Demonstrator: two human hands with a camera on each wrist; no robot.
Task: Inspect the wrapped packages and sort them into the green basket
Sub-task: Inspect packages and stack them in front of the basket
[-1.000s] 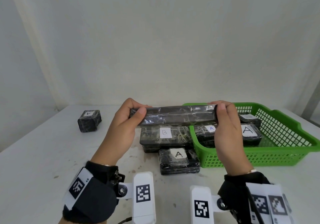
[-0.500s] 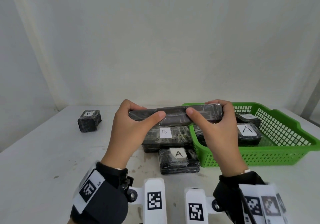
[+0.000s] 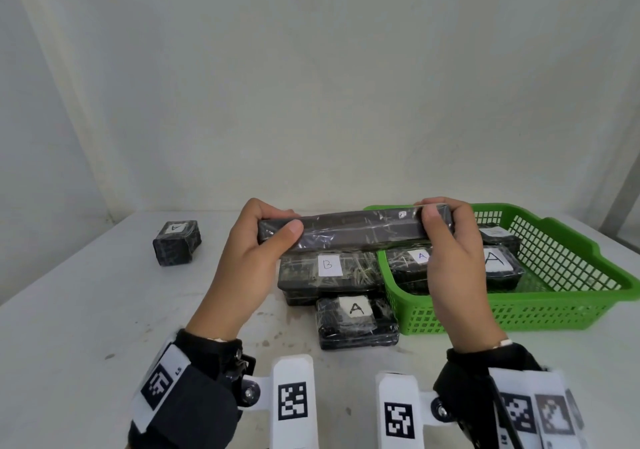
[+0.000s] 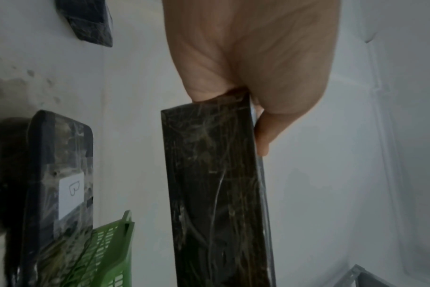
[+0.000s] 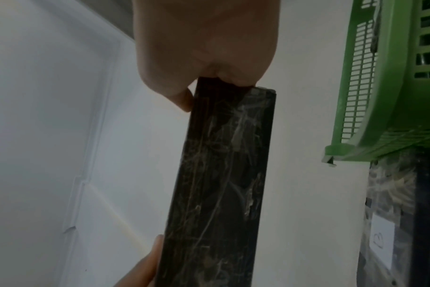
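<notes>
Mid-frame, the left hand (image 3: 247, 265) and right hand (image 3: 450, 261) each pinch an end of the long wrapped package (image 3: 353, 232), held level, its right end over the green basket (image 3: 540, 313) at lower right

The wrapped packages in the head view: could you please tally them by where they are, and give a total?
Held in the hands: 1, a long package, left hand, right hand.
On the table: 3, labelled B, A, A.
In the green basket: 3 visible.
Total: 7.
</notes>
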